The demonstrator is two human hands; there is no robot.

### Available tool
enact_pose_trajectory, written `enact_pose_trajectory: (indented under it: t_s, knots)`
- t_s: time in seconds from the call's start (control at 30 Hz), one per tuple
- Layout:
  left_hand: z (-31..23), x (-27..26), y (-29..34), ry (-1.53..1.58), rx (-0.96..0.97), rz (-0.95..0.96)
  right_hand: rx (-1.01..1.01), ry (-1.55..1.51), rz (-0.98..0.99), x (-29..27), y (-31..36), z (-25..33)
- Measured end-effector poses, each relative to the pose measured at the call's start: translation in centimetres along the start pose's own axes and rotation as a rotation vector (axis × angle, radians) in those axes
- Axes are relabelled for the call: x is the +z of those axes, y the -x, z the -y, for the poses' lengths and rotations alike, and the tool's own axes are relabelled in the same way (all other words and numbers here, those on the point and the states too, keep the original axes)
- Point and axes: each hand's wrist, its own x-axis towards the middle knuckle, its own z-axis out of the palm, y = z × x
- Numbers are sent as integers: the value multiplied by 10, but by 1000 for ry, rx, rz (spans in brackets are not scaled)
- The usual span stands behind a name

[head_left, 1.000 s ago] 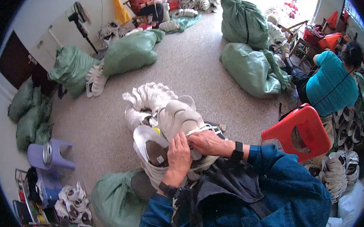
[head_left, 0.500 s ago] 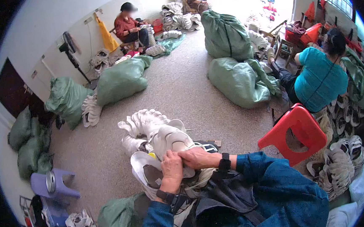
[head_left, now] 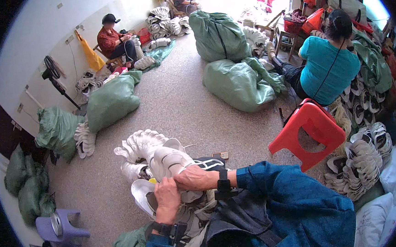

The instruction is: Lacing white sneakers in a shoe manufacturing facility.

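Note:
A white shoe upper (head_left: 167, 161) rests before me at the near end of a curved row of nested white uppers (head_left: 137, 144). My left hand (head_left: 167, 194) is closed, fingers bent and pinching at the upper's near edge. Right beside it, my right hand (head_left: 196, 177) is closed on the same upper, its fingertips meeting the left ones. What lies between the fingertips is too small to make out. White cord (head_left: 206, 165) runs by my right hand. Another white upper (head_left: 141, 191) stands tilted left of my left hand, and more lie below my wrists.
A red stool (head_left: 306, 132) stands at right, near a seated person in a teal shirt (head_left: 332, 68). Full green sacks (head_left: 236, 86) sit ahead and at left (head_left: 113, 99). A purple stool (head_left: 67, 226) is at lower left. Stacked uppers (head_left: 359, 167) line the right side.
The whole view has swung to the right, so the room appears shifted left. Both hands stay together at the same upper; their grip looks much the same.

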Motion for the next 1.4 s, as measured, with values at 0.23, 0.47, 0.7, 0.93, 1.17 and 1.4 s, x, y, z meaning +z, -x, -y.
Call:
enact_pose_trajectory:
  t_s: [0.23,0.47,0.7,0.93,1.17,1.4]
  knots:
    - [4,-17,-2,351,-113,27,-152,211,-408,49,-20,-21]
    - [16,4,-2,656,-215,-114,-343,146,150,2,21,9]
    - [-2,17,21,653,-319,-289,-399,-461,232,-27,51,29]
    - [-10,28,27,547,-196,-423,-371,-636,-127,-48,42,15]
    - [-31,1,41,699,-270,-269,-148,-1132,84,-54,36,6]
    - [-62,20,52,376,-140,-200,-114,-926,-17,-40,9,16]
